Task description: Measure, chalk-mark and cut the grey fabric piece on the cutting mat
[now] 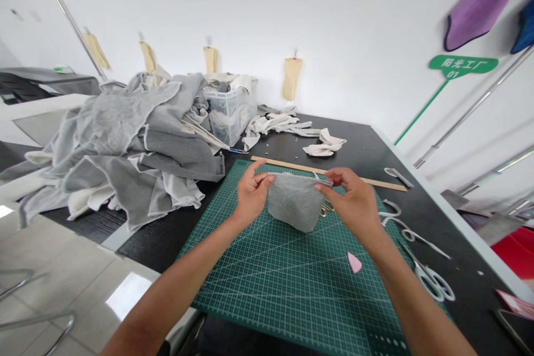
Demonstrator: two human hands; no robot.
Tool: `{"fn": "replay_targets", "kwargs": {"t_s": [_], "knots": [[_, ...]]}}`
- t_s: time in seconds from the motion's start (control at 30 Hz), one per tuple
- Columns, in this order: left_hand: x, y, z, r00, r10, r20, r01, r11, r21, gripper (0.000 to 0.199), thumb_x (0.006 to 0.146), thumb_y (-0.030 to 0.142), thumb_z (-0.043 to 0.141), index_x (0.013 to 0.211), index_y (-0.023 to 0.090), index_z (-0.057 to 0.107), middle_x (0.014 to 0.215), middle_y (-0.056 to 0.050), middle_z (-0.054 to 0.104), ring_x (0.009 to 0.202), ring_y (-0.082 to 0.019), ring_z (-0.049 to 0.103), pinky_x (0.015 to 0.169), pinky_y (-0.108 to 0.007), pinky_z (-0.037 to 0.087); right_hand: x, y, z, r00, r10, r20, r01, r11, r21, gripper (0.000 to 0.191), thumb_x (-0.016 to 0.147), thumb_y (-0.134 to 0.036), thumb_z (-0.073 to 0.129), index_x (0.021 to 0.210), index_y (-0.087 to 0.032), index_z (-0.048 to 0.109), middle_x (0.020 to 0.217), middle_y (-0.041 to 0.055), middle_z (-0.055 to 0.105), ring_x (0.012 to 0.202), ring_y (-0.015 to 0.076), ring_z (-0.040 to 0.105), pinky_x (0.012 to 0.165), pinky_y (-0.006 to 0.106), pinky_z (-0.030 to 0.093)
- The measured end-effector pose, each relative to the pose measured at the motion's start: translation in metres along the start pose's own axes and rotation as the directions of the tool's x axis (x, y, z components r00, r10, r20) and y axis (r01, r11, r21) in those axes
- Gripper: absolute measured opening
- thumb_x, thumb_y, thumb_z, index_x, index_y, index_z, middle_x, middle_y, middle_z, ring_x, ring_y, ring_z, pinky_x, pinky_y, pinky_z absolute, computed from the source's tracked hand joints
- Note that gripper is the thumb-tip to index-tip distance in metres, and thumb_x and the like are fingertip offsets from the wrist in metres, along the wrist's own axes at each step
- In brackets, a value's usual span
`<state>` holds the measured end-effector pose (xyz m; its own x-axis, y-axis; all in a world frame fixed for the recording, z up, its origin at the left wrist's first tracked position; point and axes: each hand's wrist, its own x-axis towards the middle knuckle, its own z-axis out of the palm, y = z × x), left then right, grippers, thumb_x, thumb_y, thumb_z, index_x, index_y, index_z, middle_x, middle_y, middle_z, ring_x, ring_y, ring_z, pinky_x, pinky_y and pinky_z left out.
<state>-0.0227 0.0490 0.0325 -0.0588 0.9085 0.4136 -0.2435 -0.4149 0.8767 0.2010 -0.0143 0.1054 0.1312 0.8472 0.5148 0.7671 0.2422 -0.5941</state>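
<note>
A small grey piece of cloth (295,203) hangs above the green cutting mat (292,278), stretched between my two hands. My left hand (253,192) pinches its upper left corner between thumb and forefinger. At the upper right corner, my right hand (350,197) grips the same cloth with thumb and fingers. Behind the cloth, gold-handled scissors (329,207) show only in part. A pink, rounded triangular chip (354,262) lies on the mat below my right hand.
Grey fabric (120,122) is heaped on the left, beside a clear plastic bin (227,117) of cloth. A wooden ruler (287,164) crosses the mat's far edge. White-handled scissors (436,283) lie at right. Pale fabric strips (275,122) lie at the back of the black table (354,130).
</note>
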Motion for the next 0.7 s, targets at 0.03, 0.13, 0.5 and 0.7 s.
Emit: {"fn": "replay_targets", "kwargs": {"t_s": [0.03,0.13,0.5,0.7], "knots": [[0.0,-0.001,0.0,1.0,0.003,-0.003,-0.003,1.0,0.01,0.051,0.084,0.041,0.078,0.127,0.02,0.061,0.079,-0.001,0.075,0.068,-0.014,0.067,0.063,-0.022,0.049,0.0,0.0,0.0,1.0,0.007,0.004,-0.008,1.0,0.016,0.03,0.08,-0.037,0.078,0.107,-0.023,0.072,0.087,0.0036,0.075,0.082,0.0255,0.069,0.072,0.036,0.049],[0.002,-0.005,-0.001,0.999,0.022,-0.027,-0.021,0.999,0.037,0.037,0.08,0.042,0.081,0.106,0.017,0.072,0.083,-0.004,0.076,0.075,-0.017,0.071,0.068,-0.025,0.052,0.001,0.003,-0.001,0.999,0.013,0.049,-0.015,0.999,0.032,0.029,0.081,-0.037,0.076,0.106,-0.022,0.075,0.089,0.0049,0.076,0.084,0.0262,0.07,0.076,0.039,0.051],[0.003,-0.003,-0.002,0.993,-0.064,0.103,0.073,0.993,-0.091,0.03,0.074,0.042,0.086,0.087,0.017,0.075,0.075,-0.001,0.072,0.063,-0.01,0.06,0.057,-0.019,0.043,0.003,0.005,-0.005,0.931,-0.09,0.353,0.056,0.993,0.106,0.012,0.092,-0.031,0.06,0.087,-0.021,0.064,0.078,0.0012,0.069,0.07,0.0207,0.063,0.063,0.032,0.047],[-0.012,-0.001,0.009,0.952,-0.103,0.289,0.113,0.993,-0.019,0.032,0.077,0.045,0.083,0.084,0.017,0.073,0.074,-0.003,0.071,0.064,-0.014,0.063,0.059,-0.023,0.048,-0.018,-0.031,0.006,0.876,-0.293,0.383,0.335,0.941,-0.046,0.045,0.084,-0.04,0.078,0.124,-0.024,0.063,0.127,0.0115,0.07,0.116,0.0332,0.064,0.096,0.045,0.048]]}}
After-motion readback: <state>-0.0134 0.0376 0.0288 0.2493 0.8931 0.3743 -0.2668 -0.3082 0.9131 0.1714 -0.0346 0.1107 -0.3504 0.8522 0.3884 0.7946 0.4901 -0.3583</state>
